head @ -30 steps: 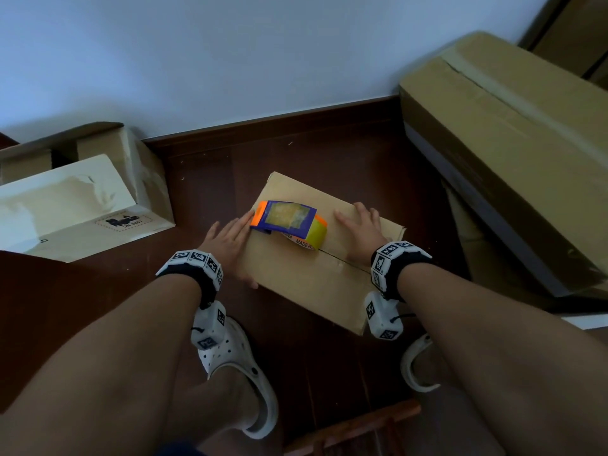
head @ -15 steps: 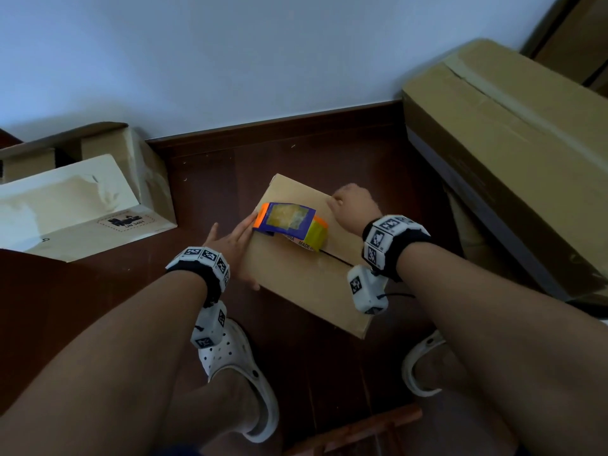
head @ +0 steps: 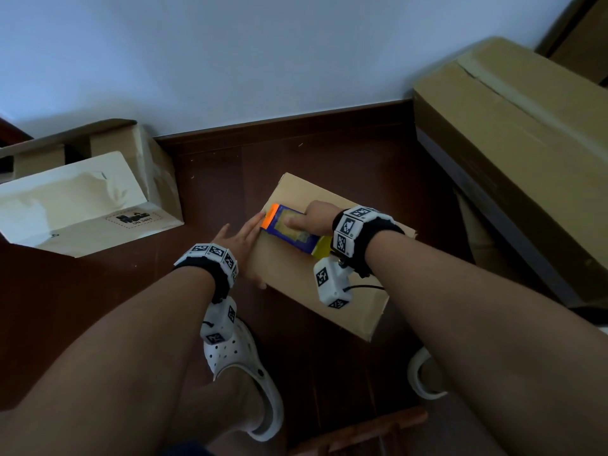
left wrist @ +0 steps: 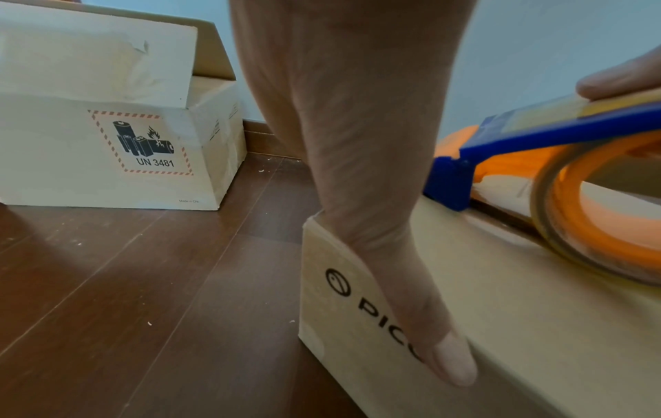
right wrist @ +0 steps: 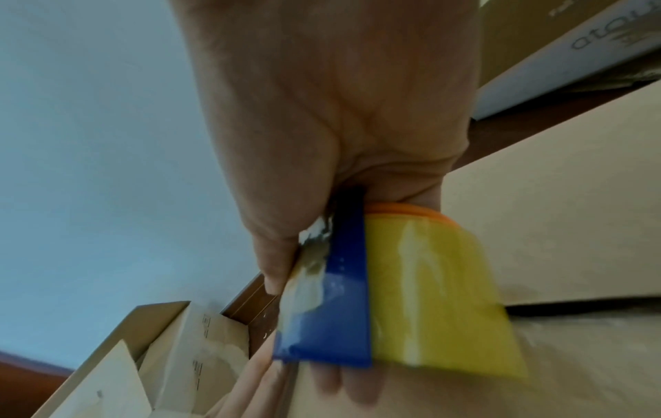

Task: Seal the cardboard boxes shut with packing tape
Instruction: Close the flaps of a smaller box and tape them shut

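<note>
My right hand (head: 314,217) curls round the tape dispenser (head: 289,230) — light, rigid plastic (best held by its frame); my left hand (head: 241,240), fingers straight, steadies the thin-walled cardboard box (head: 296,278).

Both forearms are reaching forward and down from a crouch, wrist bands strapped on each. The right hand (head: 315,218) is wrapping around the tape dispenser (head: 289,230), thumb lying flat along its top. The left hand (head: 241,240) is staying flat, fingers straight and together, pressing against the side of the small cardboard box (head: 355,307) with the thumb pointing down its edge.
</note>
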Motion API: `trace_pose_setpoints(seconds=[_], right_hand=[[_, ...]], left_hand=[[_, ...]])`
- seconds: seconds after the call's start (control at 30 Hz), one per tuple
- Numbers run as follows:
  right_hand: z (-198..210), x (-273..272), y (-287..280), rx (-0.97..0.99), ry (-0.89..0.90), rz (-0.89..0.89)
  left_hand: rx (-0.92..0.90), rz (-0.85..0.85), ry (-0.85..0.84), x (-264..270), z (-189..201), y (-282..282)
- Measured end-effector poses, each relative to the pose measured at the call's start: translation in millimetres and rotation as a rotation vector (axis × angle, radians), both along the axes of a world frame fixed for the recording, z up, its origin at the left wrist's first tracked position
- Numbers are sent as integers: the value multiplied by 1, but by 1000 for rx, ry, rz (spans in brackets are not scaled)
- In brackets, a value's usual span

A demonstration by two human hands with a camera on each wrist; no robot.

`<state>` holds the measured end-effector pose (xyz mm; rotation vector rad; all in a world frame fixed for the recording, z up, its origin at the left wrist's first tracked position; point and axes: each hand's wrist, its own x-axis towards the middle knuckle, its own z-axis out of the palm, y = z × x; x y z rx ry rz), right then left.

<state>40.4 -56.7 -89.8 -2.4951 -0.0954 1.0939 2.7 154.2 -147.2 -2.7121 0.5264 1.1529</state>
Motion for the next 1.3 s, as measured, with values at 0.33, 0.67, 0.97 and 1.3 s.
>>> trace_pose_setpoints(seconds=[0.33, 0.67, 0.97, 1.3], right_hand=[[11, -33, -93, -117, 131, -57], [8, -56, -98, -112, 56, -176], [-5, -61, -101, -91, 42, -198], [-6, -12, -16, 67, 47, -260]], left_hand=[[27, 12, 20, -3, 9, -2], [101, -179, -165, -9, 11, -12], [22, -332, -161, -21, -8, -59], [279, -262, -134, 57, 24, -10]])
